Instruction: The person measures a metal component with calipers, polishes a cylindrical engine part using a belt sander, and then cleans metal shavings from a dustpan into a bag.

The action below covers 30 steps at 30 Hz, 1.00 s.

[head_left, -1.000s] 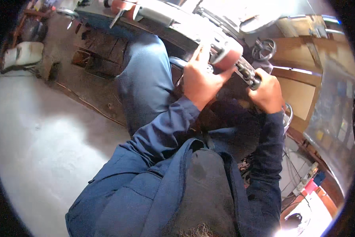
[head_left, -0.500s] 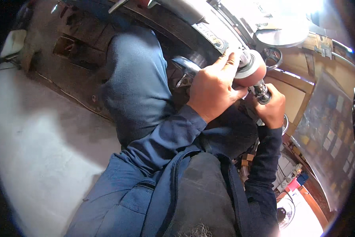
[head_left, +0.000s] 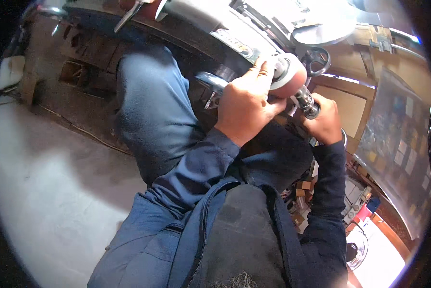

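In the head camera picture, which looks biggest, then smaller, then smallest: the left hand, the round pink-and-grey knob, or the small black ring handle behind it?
1. Left hand, though it is nearest the camera.
2. Round knob.
3. Black ring handle, which sits farther away.

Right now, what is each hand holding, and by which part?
Left hand grips the round pinkish-grey head of a machine part; right hand holds below its knurled metal handle.

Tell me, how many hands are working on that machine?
2. The left hand grips the round pinkish machine part; the right hand holds the dark knurled handle just below it. No other hands show.
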### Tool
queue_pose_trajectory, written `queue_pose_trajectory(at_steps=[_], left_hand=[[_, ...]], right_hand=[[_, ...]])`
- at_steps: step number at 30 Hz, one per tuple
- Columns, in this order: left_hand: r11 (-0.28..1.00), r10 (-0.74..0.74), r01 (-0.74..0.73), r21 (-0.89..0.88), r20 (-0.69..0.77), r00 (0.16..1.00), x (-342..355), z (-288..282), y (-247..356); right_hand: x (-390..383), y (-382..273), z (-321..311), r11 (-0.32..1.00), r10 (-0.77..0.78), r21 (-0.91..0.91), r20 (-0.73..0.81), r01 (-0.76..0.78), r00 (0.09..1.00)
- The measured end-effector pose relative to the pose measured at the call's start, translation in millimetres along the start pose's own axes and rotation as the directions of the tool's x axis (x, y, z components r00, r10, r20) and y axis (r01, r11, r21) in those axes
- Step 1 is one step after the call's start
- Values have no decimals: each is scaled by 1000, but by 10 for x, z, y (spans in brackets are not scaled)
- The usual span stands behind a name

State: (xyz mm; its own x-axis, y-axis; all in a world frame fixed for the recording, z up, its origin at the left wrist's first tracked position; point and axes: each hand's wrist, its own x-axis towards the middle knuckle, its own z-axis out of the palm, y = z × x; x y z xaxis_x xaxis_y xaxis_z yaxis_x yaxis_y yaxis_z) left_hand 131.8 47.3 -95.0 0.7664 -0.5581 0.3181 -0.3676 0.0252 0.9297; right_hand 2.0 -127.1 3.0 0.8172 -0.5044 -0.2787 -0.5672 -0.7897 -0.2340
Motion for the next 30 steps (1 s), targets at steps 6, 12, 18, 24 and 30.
queue_pose_trajectory(at_steps=[6, 12, 18, 24, 30], left_hand=[[1000, -19, 19, 21, -2, 1000, 32, -8, 52], [999, -45, 45, 32, 2, 999, 18, 8, 37], [994, -100, 99, 35, 20, 995, 11, 3, 97], [985, -144, 145, 94, -12, 989, 36, 22, 239], [992, 41, -31, 118, -87, 995, 18, 65, 7]], right_hand=[[-77, 8, 51, 996, 36, -72, -101, -44, 994], [-135, -63, 97, 982, 30, -177, -204, -67, 979], [-160, -5, 127, 989, 6, -144, -233, -40, 972], [-223, 5, 94, 991, 42, -113, -258, -73, 965], [-893, -104, 65, 989, -139, -125, -668, 75, 731]])
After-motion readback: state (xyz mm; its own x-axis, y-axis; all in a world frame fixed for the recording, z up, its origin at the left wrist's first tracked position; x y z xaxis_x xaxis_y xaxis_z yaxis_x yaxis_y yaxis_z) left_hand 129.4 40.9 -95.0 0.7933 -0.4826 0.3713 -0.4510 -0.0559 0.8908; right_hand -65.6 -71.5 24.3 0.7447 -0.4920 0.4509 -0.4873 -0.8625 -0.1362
